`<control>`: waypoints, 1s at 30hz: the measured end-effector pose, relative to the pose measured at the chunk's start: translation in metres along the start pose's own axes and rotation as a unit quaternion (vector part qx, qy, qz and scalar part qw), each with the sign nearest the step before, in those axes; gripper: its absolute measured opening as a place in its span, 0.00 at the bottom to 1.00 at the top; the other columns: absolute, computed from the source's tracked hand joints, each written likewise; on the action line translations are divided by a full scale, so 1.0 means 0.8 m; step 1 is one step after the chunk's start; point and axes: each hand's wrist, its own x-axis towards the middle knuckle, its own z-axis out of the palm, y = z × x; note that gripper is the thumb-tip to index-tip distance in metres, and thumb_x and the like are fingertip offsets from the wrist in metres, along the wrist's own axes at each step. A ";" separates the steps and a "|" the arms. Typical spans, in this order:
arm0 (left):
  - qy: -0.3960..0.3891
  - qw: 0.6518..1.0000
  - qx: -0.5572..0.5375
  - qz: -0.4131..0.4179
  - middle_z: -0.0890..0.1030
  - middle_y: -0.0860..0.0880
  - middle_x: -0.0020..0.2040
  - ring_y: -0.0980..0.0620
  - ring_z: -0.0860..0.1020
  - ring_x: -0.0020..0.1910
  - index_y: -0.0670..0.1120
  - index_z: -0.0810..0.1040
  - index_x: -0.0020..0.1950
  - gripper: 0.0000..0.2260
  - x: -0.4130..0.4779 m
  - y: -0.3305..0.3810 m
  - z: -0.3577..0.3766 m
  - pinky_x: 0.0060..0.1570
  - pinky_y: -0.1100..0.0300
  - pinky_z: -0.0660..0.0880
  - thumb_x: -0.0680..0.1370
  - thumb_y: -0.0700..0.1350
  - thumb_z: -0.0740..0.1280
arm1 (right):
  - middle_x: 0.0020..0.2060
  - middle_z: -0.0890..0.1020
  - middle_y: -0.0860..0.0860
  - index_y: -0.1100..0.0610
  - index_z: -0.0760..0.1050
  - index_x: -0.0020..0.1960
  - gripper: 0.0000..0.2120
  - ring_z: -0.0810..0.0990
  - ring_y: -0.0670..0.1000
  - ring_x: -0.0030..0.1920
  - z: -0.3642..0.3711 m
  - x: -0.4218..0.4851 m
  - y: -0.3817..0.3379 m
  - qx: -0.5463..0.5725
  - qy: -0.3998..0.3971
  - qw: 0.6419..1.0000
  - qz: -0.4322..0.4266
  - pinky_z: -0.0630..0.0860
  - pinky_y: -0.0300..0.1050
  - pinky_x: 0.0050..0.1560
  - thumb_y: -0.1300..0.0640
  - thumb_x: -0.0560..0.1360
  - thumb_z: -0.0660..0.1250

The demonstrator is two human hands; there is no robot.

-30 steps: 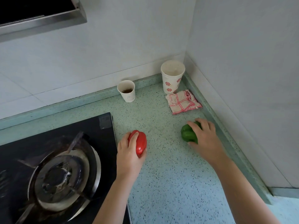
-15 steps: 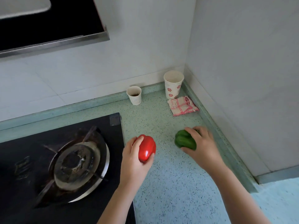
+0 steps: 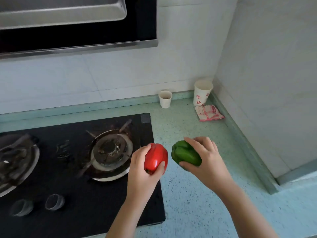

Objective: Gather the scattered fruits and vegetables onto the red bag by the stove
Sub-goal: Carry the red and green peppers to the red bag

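My left hand (image 3: 142,174) grips a red bell pepper (image 3: 157,157) and holds it in the air over the right edge of the black gas stove (image 3: 77,169). My right hand (image 3: 208,162) grips a green bell pepper (image 3: 185,152), lifted above the speckled green counter (image 3: 197,194) just right of the red one. The two peppers are close together but apart. No red bag is in view.
A small white paper cup (image 3: 165,98) and a taller cup with red patterns (image 3: 202,92) stand at the back wall near the corner. A red-checked cloth (image 3: 209,113) lies folded beside them. A range hood (image 3: 77,23) hangs above the stove. Walls close the back and right.
Both hands have lifted their peppers off the counter and brought them closer together. The view has swung left, showing more of the stove and hood.
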 end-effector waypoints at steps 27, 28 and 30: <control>0.267 0.949 -0.003 -0.166 0.71 0.54 0.60 0.57 0.72 0.56 0.58 0.69 0.62 0.26 -0.290 -0.117 -0.406 0.49 0.60 0.76 0.69 0.43 0.74 | 0.54 0.67 0.42 0.47 0.67 0.66 0.32 0.67 0.47 0.59 0.191 -0.165 -0.405 0.123 -0.176 0.960 -0.180 0.62 0.37 0.59 0.54 0.65 0.75; 0.275 0.946 -0.001 -0.173 0.71 0.54 0.60 0.55 0.72 0.57 0.56 0.69 0.63 0.26 -0.301 -0.119 -0.417 0.48 0.58 0.77 0.69 0.43 0.74 | 0.54 0.67 0.40 0.46 0.67 0.66 0.32 0.67 0.46 0.59 0.198 -0.170 -0.418 0.126 -0.187 0.955 -0.190 0.62 0.37 0.59 0.54 0.65 0.75; 0.294 0.938 0.003 -0.183 0.70 0.53 0.60 0.53 0.72 0.56 0.54 0.69 0.64 0.26 -0.321 -0.122 -0.437 0.45 0.62 0.77 0.69 0.43 0.74 | 0.53 0.66 0.38 0.46 0.67 0.66 0.32 0.66 0.46 0.59 0.213 -0.180 -0.443 0.139 -0.214 0.945 -0.206 0.62 0.37 0.59 0.54 0.65 0.75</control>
